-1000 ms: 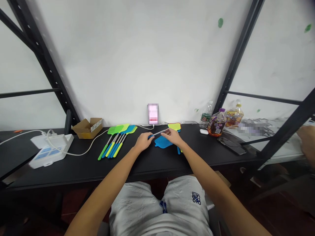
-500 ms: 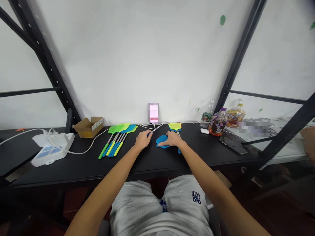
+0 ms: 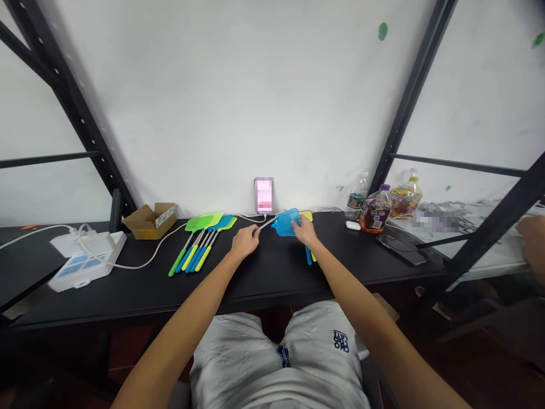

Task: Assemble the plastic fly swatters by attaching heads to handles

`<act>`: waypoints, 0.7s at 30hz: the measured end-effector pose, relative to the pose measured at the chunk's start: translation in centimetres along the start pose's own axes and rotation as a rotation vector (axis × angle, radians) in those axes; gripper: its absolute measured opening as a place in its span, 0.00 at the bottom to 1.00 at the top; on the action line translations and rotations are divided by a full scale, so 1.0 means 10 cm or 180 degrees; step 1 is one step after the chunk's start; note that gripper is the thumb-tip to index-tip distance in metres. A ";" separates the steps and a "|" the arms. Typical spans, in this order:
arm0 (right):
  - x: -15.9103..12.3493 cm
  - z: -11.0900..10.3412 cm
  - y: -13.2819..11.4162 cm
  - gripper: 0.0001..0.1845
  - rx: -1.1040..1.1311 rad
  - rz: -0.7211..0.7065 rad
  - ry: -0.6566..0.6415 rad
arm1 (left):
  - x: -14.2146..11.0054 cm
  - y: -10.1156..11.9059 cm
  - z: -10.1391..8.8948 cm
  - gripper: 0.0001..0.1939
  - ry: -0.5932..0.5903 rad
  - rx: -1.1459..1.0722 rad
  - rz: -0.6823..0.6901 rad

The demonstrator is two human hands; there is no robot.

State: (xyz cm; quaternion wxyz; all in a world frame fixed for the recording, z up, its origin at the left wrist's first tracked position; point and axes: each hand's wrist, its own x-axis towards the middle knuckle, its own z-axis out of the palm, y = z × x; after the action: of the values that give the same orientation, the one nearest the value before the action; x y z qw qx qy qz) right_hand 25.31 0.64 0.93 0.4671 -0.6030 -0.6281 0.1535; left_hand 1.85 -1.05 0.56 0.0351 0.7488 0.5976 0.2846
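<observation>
Seen at far left on a black table: a white plastic unit with a white cable plugged in. Next along, an open cardboard box, then a fanned row of fly swatters in green, blue and yellow, heads toward the white wall. Closed around a blue handle, with a slim metal rod slanting up and rightward: the left hand. Upright behind, near the wall: a lit phone, screen blurred. Pinched between thumb and fingers of the right hand, right by the rod's far end: a blue swatter head. Unclear from this angle whether touching the rod or just apart. Partly hidden behind the right hand, on the table: more swatters, with blue and yellow handles. Farther right, a small white case, three bottles and a dark phone. Cropped at far right: a blurred part of another person.
</observation>
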 end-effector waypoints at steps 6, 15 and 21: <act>0.08 -0.18 0.04 0.11 0.0372 0.0455 0.0731 | 0.00 -0.01 0.03 0.14 -0.0047 0.0114 0.0078; 0.09 -0.16 0.07 0.09 0.0260 0.0368 0.0566 | 0.00 -0.01 0.03 0.13 -0.0063 0.0054 0.0260; 0.10 -0.18 0.11 0.17 0.0289 0.0340 0.0623 | 0.03 -0.06 0.03 0.13 -0.0061 0.0132 0.0491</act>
State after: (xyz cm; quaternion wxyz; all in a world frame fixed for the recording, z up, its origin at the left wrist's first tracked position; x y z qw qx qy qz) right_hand 27.55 1.10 1.46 0.5441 -0.6260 -0.5390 0.1468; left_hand 1.49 -0.50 0.13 0.0033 0.7958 0.5436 0.2668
